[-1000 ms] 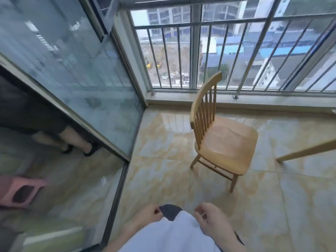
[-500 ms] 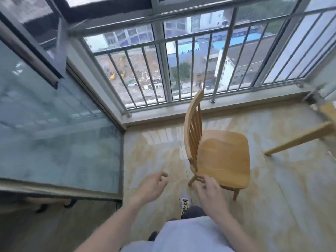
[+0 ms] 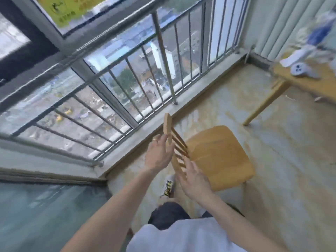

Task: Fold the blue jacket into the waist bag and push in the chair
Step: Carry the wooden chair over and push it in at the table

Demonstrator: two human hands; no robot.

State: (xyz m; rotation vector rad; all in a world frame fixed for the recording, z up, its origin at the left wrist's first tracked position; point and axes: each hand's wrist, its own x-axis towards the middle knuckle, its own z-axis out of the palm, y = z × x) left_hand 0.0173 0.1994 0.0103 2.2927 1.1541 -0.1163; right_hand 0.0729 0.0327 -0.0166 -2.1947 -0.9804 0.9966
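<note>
A light wooden chair point(image 3: 218, 155) with a spindle back stands on the tiled floor, its seat facing a wooden table point(image 3: 307, 83) at the upper right. My left hand point(image 3: 160, 153) rests against the outer side of the chair's top rail, fingers stretched up along it. Just below, my right hand point(image 3: 194, 177) hovers with fingers spread over the spindles. Neither hand is closed around the wood. A blurred blue and white bundle point(image 3: 318, 33) lies on the table; whether it is the jacket I cannot tell. No waist bag is visible.
A metal window railing point(image 3: 163, 57) runs along the left behind the chair. A glass panel point(image 3: 36, 215) stands at the lower left. A small grey-white device point(image 3: 298, 70) lies on the table. The table's slanted leg point(image 3: 263, 106) reaches the floor beyond the seat.
I have stepped closer and turned right, bringing the table into view. Both hands rose from near my waist to the chair's back.
</note>
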